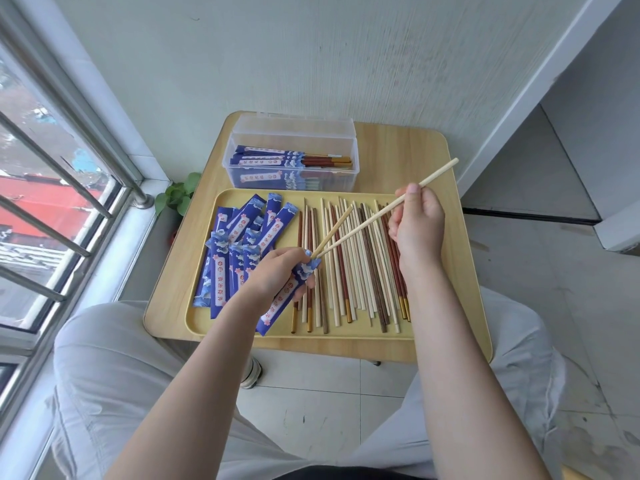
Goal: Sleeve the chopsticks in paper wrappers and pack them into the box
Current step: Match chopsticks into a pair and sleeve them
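My left hand (277, 271) grips a wrapper (287, 296); my right hand (417, 226) pinches a chopstick (377, 211) entering it. A second chopstick (332, 233) seems already inside, its tip hidden.

Deep blue paper wrapper (287, 292) with white wave and cloud pattern, a pale central band bearing red characters and a small pink blossom. Same blue-and-white print on the wrapper pile (239, 247) at the left of the pale yellow tray (204, 320). Pale, plain bamboo tone on the two held chopsticks (367, 223). Mixed colours among the loose chopsticks (349, 268) on the right: cream, reddish brown, dark brown, some tipped in gold at the near ends. Clear, colourless box (294, 157) at the far side, with blue printed sleeves and red-brown ends inside. Light wood grain on the table (408, 150). Green leaves on the plant (180, 195) at the left. Light grey trousers (114, 375).
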Demonstrator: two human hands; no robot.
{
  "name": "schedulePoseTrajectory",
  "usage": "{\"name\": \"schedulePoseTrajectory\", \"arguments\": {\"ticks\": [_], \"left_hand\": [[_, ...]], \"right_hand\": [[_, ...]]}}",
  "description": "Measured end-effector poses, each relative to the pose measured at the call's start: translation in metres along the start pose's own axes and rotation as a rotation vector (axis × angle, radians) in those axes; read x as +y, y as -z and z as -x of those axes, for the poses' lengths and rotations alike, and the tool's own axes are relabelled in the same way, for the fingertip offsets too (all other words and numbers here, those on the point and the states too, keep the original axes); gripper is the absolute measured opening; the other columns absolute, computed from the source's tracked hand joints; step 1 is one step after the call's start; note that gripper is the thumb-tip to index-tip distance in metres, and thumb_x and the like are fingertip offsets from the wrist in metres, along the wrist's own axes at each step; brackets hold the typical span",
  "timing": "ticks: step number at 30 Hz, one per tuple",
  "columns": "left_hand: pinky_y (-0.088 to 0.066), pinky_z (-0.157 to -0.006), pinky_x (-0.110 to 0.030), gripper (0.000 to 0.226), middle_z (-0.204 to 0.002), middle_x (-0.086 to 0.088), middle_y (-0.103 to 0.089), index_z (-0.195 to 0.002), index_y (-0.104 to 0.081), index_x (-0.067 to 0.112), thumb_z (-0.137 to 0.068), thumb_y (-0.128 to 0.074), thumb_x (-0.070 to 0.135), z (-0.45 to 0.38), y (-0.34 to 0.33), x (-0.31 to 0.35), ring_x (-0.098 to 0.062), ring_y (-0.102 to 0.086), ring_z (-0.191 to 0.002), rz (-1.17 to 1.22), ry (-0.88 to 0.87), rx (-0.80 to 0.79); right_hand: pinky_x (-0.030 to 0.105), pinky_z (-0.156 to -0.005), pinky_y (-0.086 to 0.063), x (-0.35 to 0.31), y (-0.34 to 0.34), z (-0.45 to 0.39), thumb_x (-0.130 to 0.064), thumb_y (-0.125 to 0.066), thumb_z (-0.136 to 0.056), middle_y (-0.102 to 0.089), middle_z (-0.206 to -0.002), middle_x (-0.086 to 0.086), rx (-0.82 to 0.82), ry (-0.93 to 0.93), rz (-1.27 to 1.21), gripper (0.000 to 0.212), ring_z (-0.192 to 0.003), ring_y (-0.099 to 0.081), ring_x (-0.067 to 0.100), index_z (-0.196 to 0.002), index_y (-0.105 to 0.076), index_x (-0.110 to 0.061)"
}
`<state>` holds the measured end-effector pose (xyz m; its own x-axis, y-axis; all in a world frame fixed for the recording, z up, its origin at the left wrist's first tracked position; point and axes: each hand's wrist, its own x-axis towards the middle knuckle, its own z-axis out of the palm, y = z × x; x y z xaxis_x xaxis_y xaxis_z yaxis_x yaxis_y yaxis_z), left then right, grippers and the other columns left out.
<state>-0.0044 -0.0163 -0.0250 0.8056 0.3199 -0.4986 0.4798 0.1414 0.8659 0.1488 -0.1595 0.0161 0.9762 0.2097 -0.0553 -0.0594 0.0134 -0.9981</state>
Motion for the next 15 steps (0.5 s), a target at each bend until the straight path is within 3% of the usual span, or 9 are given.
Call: {"name": "schedulePoseTrajectory", "arguments": {"ticks": [5,11,15], "left_hand": [[-0.046,-0.06,-0.031,0.027,-0.06,-0.009,-0.062,-0.083,-0.056,0.0,-0.099,-0.042,0.017,0.0032,-0.001,0.0028,-0.019,-0.046,-0.045,-0.064,0.0,-0.02],[-0.046,-0.061,-0.031,0.025,-0.067,-0.012,-0.064,-0.084,-0.058,0.005,-0.099,-0.043,0.019,0.0028,-0.003,0.0054,-0.019,-0.046,-0.047,-0.1,0.0,-0.006],[-0.044,-0.054,-0.029,0.028,-0.07,-0.015,-0.062,-0.089,-0.061,0.001,-0.101,-0.042,0.018,0.0018,-0.004,0.0081,-0.019,-0.045,-0.046,-0.03,-0.035,-0.052]], "right_hand": [[0.023,-0.047,-0.034,0.0033,-0.0001,-0.0032,-0.027,-0.04,-0.108,-0.041,-0.059,0.001,-0.008,0.027,0.062,0.032,-0.05,-0.038,0.013,-0.084,-0.057,-0.015],[0.018,-0.045,-0.035,0.0034,-0.0025,-0.0008,-0.023,-0.04,-0.108,-0.042,-0.061,0.002,-0.054,0.01,0.083,0.03,-0.049,-0.039,0.01,-0.088,-0.057,-0.01],[0.02,-0.044,-0.039,0.0099,-0.0077,0.0045,-0.023,-0.042,-0.107,-0.05,-0.064,0.0,-0.17,-0.062,0.184,0.029,-0.047,-0.045,0.009,-0.089,-0.061,-0.01]]}}
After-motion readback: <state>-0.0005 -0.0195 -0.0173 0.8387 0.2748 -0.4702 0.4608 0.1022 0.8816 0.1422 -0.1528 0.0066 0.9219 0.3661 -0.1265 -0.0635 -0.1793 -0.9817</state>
